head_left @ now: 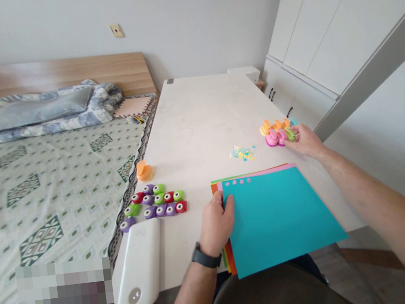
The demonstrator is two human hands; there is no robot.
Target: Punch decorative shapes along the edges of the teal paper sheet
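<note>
My left hand [217,222] rests on the left edge of a stack of coloured paper sheets [279,216], teal on top, with fingers curled over the edge. A pink sheet beneath shows a row of punched holes. My right hand [304,140] reaches to a cluster of small craft punches [276,131], pink, orange and green, and its fingers close on the green one [290,134]. Small paper cut-outs [242,153] lie between the stack and that cluster.
A second group of purple, green and red punches [159,202] and a lone orange punch [143,171] sit near the white table's [198,118] left edge. A white power bank [139,266] lies at the front left. A bed [45,179] adjoins the table; white cabinets [320,26] stand right.
</note>
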